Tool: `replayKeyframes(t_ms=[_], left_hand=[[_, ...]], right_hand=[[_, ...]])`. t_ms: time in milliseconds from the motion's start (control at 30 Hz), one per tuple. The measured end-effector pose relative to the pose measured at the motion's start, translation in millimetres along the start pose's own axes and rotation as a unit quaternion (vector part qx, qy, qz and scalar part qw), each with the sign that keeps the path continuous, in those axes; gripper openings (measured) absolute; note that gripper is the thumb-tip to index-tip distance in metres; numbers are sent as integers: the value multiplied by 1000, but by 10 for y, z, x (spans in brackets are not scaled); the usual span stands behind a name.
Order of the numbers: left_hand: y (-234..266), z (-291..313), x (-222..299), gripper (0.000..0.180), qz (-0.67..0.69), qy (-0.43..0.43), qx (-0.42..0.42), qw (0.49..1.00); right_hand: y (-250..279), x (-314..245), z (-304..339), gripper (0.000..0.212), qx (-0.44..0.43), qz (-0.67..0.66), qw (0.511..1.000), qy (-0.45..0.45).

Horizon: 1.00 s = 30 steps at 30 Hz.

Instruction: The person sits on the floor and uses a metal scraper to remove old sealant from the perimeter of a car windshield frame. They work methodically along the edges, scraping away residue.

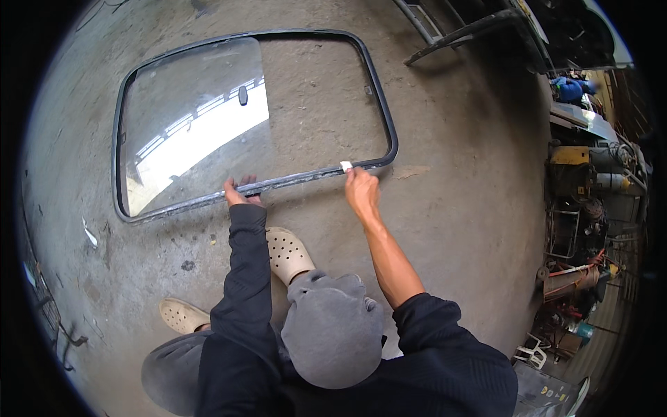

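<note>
A window frame (pixel 393 125) with black rounded edges stands or lies on the concrete in front of me. A sliding glass pane (pixel 187 118) with a small dark latch (pixel 243 96) fills its left part and reflects bright light. My left hand (pixel 243 193) grips the frame's near rail, left of its middle, thumb and fingers on either side. Toward the right end of that rail, my right hand (pixel 363 189) is closed on a small white piece (pixel 346 166), pressed against the rail. I cannot tell whether it is cloth, paper or plastic.
Beige clogs (pixel 288 254) are on my feet, close to the frame. A dark metal stand (pixel 458 35) is at the far right. Tools, cylinders and a white plastic stool (pixel 531 352) line the right side, where a person in blue (pixel 573 88) is far off.
</note>
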<state>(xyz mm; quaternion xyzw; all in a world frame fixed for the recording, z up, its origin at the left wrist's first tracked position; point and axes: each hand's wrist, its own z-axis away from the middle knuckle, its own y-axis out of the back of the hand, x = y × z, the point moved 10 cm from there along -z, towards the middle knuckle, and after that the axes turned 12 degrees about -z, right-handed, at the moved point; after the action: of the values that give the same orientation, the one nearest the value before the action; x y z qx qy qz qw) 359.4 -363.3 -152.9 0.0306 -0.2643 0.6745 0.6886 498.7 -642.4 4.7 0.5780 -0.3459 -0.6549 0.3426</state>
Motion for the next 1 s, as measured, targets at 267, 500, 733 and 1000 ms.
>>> replayKeyframes(t_ms=[267, 500, 733, 1000], left_hand=[[15, 93, 84, 61, 2, -11, 4, 1000], [32, 64, 31, 60, 9, -8, 14, 1000], [26, 90, -16, 50, 17, 8, 30, 999], [22, 47, -64, 53, 11, -8, 5, 1000]], right_hand=[[45, -94, -3, 29, -20, 19, 999, -26], [-25, -16, -2, 27, 8, -1, 1000, -7], [-74, -125, 8, 29, -6, 2, 1000, -24], [12, -4, -90, 29, 19, 1, 999, -34]])
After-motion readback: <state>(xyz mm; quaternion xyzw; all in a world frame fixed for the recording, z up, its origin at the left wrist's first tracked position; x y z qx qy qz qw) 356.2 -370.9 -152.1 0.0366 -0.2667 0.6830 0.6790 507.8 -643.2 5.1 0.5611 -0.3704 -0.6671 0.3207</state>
